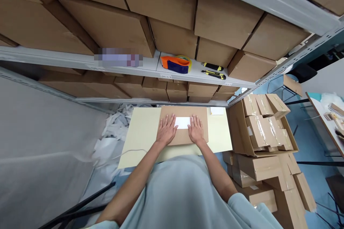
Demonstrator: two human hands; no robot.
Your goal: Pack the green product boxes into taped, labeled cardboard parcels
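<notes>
A flat brown cardboard piece (185,136) lies on the pale yellow tabletop (142,128). On its middle sits a white rectangular label (182,122). My left hand (166,129) rests flat on the cardboard at the label's left end, fingers apart. At the label's right end my right hand (196,128) lies flat as well, fingers spread. Both hands touch the cardboard and cover the label's ends. A small white stack (216,111) is at the table's back right.
Above the table a shelf (150,65) holds cardboard boxes, an orange and blue tape dispenser (176,65) and two yellow-black cutters (213,71). A large carton (239,128) of small boxes stands right. Crumpled white paper (115,127) lies left; a cable crosses the table's left side.
</notes>
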